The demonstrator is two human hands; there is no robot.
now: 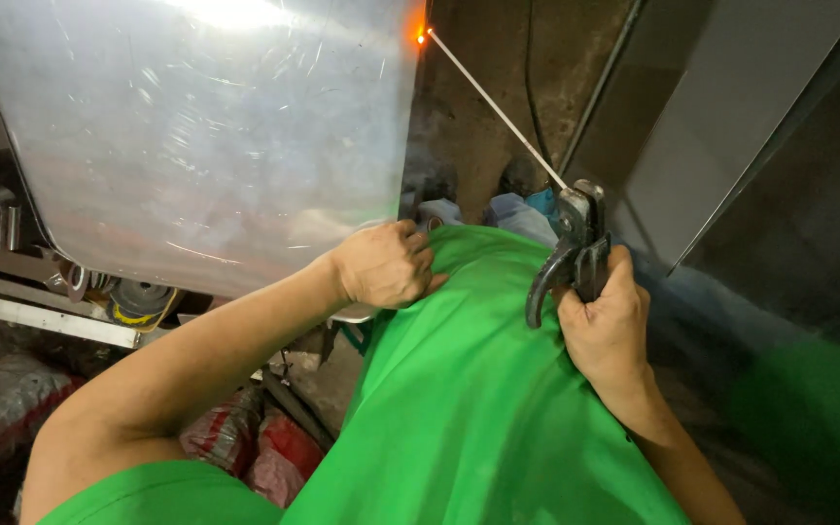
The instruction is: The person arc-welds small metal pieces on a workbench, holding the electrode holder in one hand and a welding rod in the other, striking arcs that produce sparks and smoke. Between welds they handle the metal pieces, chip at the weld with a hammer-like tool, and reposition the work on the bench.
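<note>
Head view: right hand [607, 331] fingers wrapped tight around welding clamp [572, 251], rod [494, 107] tip glowing at edge of metal sheet [206, 136]. Left hand [383, 264] fingers curled, gripping green cloth [469, 389] just below the sheet

metal sheet [206, 136] left | rod [493, 105] right of it (tip touching edge) | holder [571, 248] below
</note>
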